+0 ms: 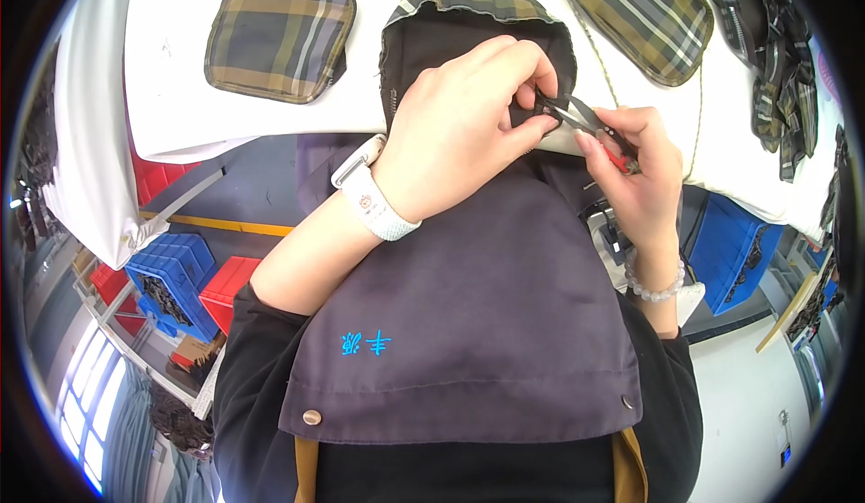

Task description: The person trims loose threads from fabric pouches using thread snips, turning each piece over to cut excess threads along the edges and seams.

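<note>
A plaid pouch (419, 52) lies on the white table edge before me, its dark lining facing up and a zipper along its side. Bent over it, my left hand (464, 120) pinches the pouch's right edge between thumb and fingers. My right hand (644, 165) is closed around a small pair of thread snips (614, 145) with red on the handle. The blades point left and reach the pinched edge, close to my left thumb. What exactly lies between the blades is too small to make out.
Another plaid pouch (281, 34) is at the upper left, and one more pouch (644, 16) is at the upper right with a cord beside it. Plaid pieces with zippers (779, 61) hang over the right side. Blue crates (734, 255) stand below the table (216, 120).
</note>
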A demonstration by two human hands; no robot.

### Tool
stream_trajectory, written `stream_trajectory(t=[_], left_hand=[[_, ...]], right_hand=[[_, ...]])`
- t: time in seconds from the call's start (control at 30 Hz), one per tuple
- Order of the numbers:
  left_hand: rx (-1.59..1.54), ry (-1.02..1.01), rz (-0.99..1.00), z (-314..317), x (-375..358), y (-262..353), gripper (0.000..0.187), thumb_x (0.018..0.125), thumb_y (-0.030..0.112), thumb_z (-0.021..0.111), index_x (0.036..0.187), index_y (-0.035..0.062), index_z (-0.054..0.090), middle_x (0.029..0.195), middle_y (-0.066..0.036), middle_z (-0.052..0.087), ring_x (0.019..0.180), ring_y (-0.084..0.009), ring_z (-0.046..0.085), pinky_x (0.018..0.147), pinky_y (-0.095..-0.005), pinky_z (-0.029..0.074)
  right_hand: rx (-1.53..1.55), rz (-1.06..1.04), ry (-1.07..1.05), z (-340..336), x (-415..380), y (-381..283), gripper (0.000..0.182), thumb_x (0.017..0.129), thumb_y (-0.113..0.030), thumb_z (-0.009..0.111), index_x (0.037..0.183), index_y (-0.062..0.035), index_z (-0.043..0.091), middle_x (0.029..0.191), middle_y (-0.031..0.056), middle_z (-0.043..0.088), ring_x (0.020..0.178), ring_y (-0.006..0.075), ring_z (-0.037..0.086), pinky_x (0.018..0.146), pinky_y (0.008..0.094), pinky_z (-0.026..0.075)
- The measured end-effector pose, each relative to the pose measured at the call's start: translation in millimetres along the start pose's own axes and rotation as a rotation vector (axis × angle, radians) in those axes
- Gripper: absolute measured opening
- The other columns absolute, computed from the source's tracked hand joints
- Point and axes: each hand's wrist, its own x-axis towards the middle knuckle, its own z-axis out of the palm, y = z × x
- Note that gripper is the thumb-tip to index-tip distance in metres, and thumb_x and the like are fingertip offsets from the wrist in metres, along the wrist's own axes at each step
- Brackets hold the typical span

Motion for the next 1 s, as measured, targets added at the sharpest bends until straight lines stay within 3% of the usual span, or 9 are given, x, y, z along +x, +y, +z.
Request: stream_trajectory(t=[0.1, 0.17, 0.4, 0.5, 1.0], left_hand=[[0.018, -0.002, 0.005, 1, 0, 1, 0.021, 0.081, 0.002, 0.079, 0.096, 0.0057, 0.065, 0.086, -0.002, 0.059, 0.055, -0.0063, 0.057, 0.055, -0.0236, 0.044], [0.036, 0.022, 0.033, 2, 0, 0, 0.018, 0.082, 0.003, 0.078, 0.094, 0.0054, 0.065, 0.085, -0.002, 0.06, 0.054, -0.007, 0.057, 0.054, -0.0241, 0.044], [0.074, 0.051, 0.099, 7, -2, -4, 0.011, 0.087, 0.004, 0.075, 0.091, 0.004, 0.064, 0.085, -0.004, 0.061, 0.054, -0.0085, 0.059, 0.053, -0.025, 0.044], [0.033, 0.057, 0.051, 7, -3, -4, 0.01, 0.088, 0.003, 0.073, 0.091, 0.0027, 0.064, 0.086, -0.004, 0.061, 0.054, -0.0083, 0.061, 0.053, -0.0246, 0.044], [-0.082, -0.021, 0.068, 5, -3, -8, 0.008, 0.091, -0.002, 0.069, 0.091, -0.0004, 0.061, 0.092, -0.005, 0.063, 0.057, -0.0079, 0.062, 0.054, -0.0225, 0.045]], right_hand=[[0.068, 0.027, 0.029, 2, -2, 1, 0.026, 0.082, -0.004, 0.082, 0.102, -0.0011, 0.067, 0.089, 0.0062, 0.07, 0.068, 0.0102, 0.066, 0.064, 0.0224, 0.052], [0.271, 0.098, 0.114, 2, -5, 2, 0.028, 0.082, -0.003, 0.082, 0.105, -0.0004, 0.066, 0.09, 0.007, 0.069, 0.069, 0.0087, 0.065, 0.064, 0.0212, 0.051], [-0.012, -0.011, 0.02, -7, -4, 1, 0.019, 0.081, -0.003, 0.082, 0.093, 0.0003, 0.068, 0.08, 0.0082, 0.071, 0.067, 0.0146, 0.069, 0.062, 0.0244, 0.052], [-0.033, 0.004, -0.004, -8, -2, 0, 0.02, 0.08, -0.004, 0.082, 0.094, -0.0004, 0.068, 0.081, 0.0093, 0.072, 0.069, 0.018, 0.071, 0.062, 0.0265, 0.053], [-0.016, 0.072, -0.055, -9, 3, -6, 0.02, 0.082, -0.009, 0.082, 0.093, -0.0029, 0.066, 0.083, 0.0086, 0.073, 0.074, 0.0198, 0.074, 0.063, 0.0272, 0.054]])
